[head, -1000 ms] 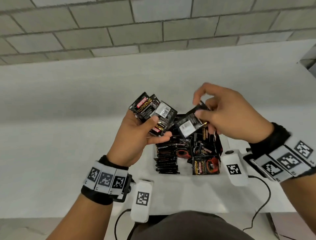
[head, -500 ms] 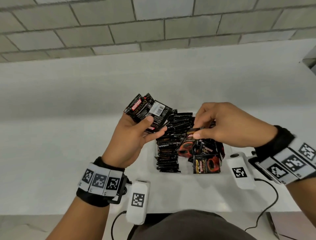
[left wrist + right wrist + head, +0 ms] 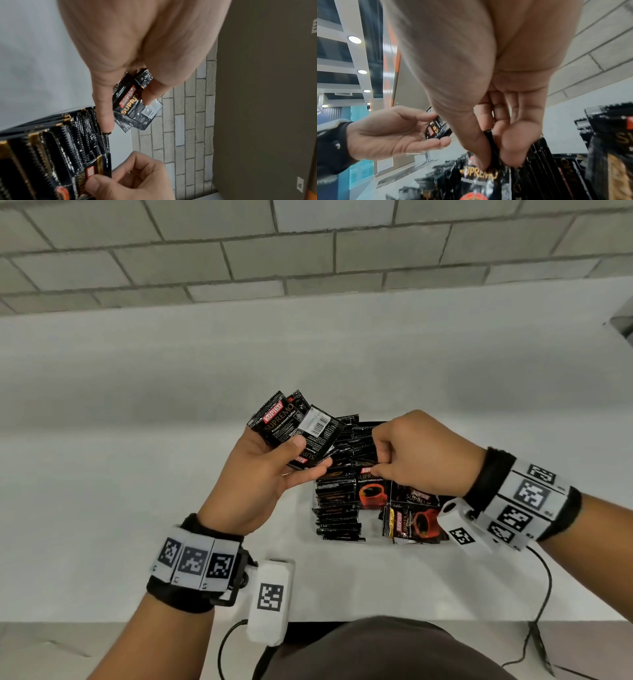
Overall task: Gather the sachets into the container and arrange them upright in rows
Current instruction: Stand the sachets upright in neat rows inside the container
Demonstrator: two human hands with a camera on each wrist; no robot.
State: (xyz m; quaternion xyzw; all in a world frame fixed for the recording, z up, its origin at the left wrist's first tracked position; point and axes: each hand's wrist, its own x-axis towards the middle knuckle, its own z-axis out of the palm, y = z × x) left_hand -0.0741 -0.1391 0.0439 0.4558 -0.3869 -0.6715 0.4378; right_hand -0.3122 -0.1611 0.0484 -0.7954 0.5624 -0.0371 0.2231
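Note:
My left hand holds a fan of several black coffee sachets above the table, thumb across their faces; the left wrist view shows the same sachets pinched between thumb and fingers. My right hand is down over the clear container and pinches the top edge of one sachet with a red cup print, standing among the others. In the right wrist view its thumb and fingers grip that sachet. A row of upright sachets fills the container's left side.
The container sits on a white table near its front edge. A block wall runs behind the table. A few sachets stand facing me at the container's near right. Cables trail off the table's front right.
My right hand came down from beside the left hand's bundle, carrying one sachet, and now holds it among the sachets in the container. The left hand has stayed put with its bundle.

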